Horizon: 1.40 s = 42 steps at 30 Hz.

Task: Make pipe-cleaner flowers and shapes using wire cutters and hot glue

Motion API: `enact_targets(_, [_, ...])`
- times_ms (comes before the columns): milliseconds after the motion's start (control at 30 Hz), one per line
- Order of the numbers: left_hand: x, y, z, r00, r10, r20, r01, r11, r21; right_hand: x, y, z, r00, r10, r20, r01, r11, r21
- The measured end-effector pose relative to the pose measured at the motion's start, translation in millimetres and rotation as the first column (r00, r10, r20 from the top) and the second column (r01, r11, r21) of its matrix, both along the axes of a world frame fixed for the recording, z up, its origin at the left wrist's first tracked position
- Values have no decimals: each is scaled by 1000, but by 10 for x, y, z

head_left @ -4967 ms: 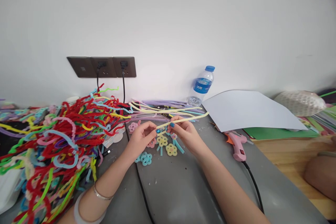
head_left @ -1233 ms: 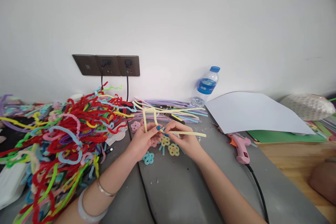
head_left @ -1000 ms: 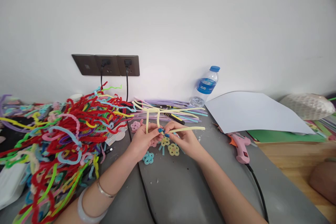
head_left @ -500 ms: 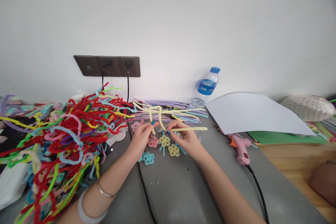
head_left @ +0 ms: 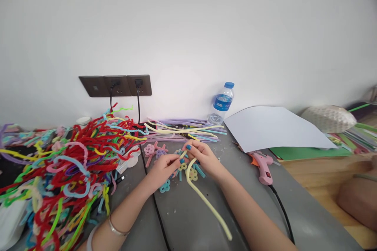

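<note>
Both hands were pinched close on one pale yellow fuzzy stem (head_left: 210, 204), held up over the grey tabletop (head_left: 191, 227). The left hand (head_left: 163, 170) gripped a short stretch between thumb and finger; the right hand (head_left: 207, 161), just beside it, had the stem pinched too. From there the soft, velvety length bowed round and ran down in a slack curve towards the person, its tip blunt. I couldn't quite make out how it was bent behind the fingers.

Under and around the fingertips lay little looped flowers, a yellow flower (head_left: 193, 174) with rounded petals and, nearer the left wrist, a turquoise flower (head_left: 165, 186) among them. Straight plush stems (head_left: 194, 129) lay crosswise behind. To the person's left sprawled a shaggy, kinked heap (head_left: 73, 160), mostly red. A smooth pink glue gun (head_left: 265, 170) lay on the right, near a broad white sheet (head_left: 273, 131), and a clear plastic bottle (head_left: 223, 102) stood tilted at the wall.
</note>
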State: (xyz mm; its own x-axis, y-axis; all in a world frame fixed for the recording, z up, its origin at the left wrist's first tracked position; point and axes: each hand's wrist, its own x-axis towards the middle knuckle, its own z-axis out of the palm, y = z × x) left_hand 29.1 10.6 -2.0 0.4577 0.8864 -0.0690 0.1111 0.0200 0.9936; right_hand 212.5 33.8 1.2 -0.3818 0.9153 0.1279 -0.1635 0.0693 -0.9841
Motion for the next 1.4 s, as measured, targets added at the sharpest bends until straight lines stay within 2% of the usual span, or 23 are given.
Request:
enact_targets(100, [19, 5, 33, 993, 120, -9, -118, 986, 122, -3, 19, 17, 997, -75, -3, 75, 997, -13])
enact_targets(233, [-21, 22, 48, 961, 274, -42, -255, 933, 252, 85, 75, 42, 979, -191, 66, 190, 982, 19])
enact_targets(333, [-80, 50, 46, 913, 407, 1, -381, 855, 353, 210, 112, 49, 889, -346, 299, 310, 937, 161])
enact_targets(400, [-114, 78, 42, 885, 464, 45, -448, 821, 354, 302, 123, 41, 773, -363, 520, 299, 932, 206])
enact_targets(467, [-134, 102, 33, 871, 487, 68, -482, 817, 317, 380, 120, 26, 683, -335, 649, 279, 941, 192])
enact_targets(600, [-122, 106, 10, 866, 494, 73, -493, 823, 282, 443, 97, 5, 655, -313, 688, 268, 947, 175])
enact_targets(733, [-79, 67, -3, 868, 488, 92, -489, 810, 322, 374, 82, 41, 701, -312, 641, 266, 949, 170])
enact_targets(800, [-65, 49, -8, 869, 488, 85, -482, 797, 364, 295, 62, 84, 812, -284, 510, 248, 959, 139])
enact_targets(867, [-56, 33, -15, 878, 475, 54, -454, 793, 407, 199, 24, 128, 935, -189, 300, 172, 982, 84])
enact_targets(933, [-49, 18, -18, 890, 457, 11, -412, 791, 452, 107, -22, 156, 986, -93, 139, 86, 995, 50])
enact_targets(1067, [-34, -6, 10, 900, 433, -54, -326, 749, 576, 25, -66, 152, 992, -56, 109, 55, 998, 15])
enact_targets(1200, [-31, -13, 61, 885, 462, -55, -322, 694, 644, 91, -31, 143, 992, -29, 127, 32, 999, -24])
enact_targets(1267, [-34, -9, 70, 887, 458, -62, -316, 698, 643, 131, -12, 143, 992, -27, 125, 31, 999, -25])
enact_targets(1400, [-22, -5, 39, 927, 370, -56, -266, 757, 597, 172, -1, 136, 994, -52, 92, 53, 999, -5])
